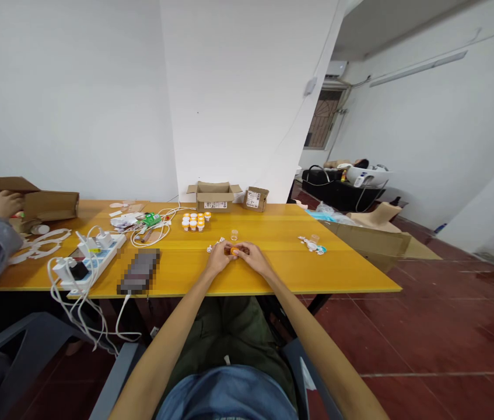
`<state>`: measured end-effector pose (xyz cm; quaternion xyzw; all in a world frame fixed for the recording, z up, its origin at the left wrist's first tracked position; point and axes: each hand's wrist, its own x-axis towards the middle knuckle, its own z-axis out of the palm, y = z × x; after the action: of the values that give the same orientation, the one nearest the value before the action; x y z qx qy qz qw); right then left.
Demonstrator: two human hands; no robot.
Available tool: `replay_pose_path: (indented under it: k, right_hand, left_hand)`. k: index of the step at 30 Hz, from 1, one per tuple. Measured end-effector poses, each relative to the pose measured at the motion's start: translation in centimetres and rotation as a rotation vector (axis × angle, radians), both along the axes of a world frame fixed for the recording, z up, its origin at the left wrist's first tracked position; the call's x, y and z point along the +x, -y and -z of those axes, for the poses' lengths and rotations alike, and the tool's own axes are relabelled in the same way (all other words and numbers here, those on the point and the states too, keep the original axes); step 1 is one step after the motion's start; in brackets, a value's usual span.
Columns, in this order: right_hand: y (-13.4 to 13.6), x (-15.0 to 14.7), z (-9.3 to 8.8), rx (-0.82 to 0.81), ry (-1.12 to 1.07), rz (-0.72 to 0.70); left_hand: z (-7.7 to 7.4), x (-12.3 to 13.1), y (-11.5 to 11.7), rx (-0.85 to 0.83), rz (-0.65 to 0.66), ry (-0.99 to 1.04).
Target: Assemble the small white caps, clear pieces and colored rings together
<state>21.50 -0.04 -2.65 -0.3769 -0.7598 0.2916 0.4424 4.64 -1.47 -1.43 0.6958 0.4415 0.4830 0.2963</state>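
left hand [219, 256]: near centre of the worktop [281, 277], grip pinching the small orange piece [234, 251] from its left side
right hand [252, 257]: just beside the left hand, grip pinching the same piece from the right; fingertips of both hands meet on it
small orange piece: held between both hands, low over the near middle of the worktop; too small to tell its shape or whether it is one part or two
step in hand, judged: fine two-handed work on a tiny part; best kept low over the worktop with wrists resting, light pressure, so a slip does not send it off the near edge
clear cup [234, 234]: just beyond the hands, upright; contents cannot be told
orange-capped vials [195, 221]: tight cluster, far left of the hands, upright, caps on
white bits [215, 244]: loose, just left of the hands
open carton [214, 195]: far edge, flaps up, inside hidden
small carton [256, 199]: right of it, tilted, closed
power strip [93, 255]: left, cables plugged in
co-worker's hand [5, 204]: far left, on a large brown box [52, 205]; contents mostly hidden
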Motion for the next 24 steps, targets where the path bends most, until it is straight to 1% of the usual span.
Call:
replay_pose_path:
  k: [8, 24]
  right_hand:
    - [0.64, 0.06, -0.66, 0.058, 0.030, 0.020]
    - [0.34, -0.04, -0.50, 0.000, 0.028, 0.025]
  left_hand:
    - [-0.20, 0.02, 0.16, -0.015, 0.019, 0.007]
    - [-0.30, 0.01, 0.21, -0.031, 0.024, -0.004]
